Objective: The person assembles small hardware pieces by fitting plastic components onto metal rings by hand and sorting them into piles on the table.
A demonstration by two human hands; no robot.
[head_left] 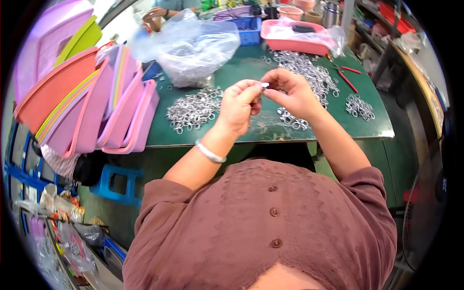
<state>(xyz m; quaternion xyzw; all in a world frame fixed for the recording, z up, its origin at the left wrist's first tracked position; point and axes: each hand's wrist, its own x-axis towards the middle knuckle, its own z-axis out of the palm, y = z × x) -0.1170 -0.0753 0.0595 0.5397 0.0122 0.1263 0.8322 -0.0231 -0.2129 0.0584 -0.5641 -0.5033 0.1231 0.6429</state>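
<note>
My left hand [240, 106] and my right hand [291, 93] meet above the green table [241, 132]. Between their fingertips is a small metal piece [265, 85], its shape partly hidden. Both hands are closed in a pinch on it. Left of my left hand lies a pile of metal rings [193, 109]. A larger heap of metal rings [314, 72] spreads behind and beside my right hand, with a few more under the wrist. One more small pile [359, 107] lies on the right. Red-handled pliers [348, 81] rest near the big heap.
Stacked colored baskets [79, 104] crowd the left edge. A clear plastic bag [191, 53] sits behind the left pile. A pink tray [296, 42] and blue bin [249, 35] stand at the back. A person's hand [155, 13] shows beyond. A blue stool [120, 186] is below left.
</note>
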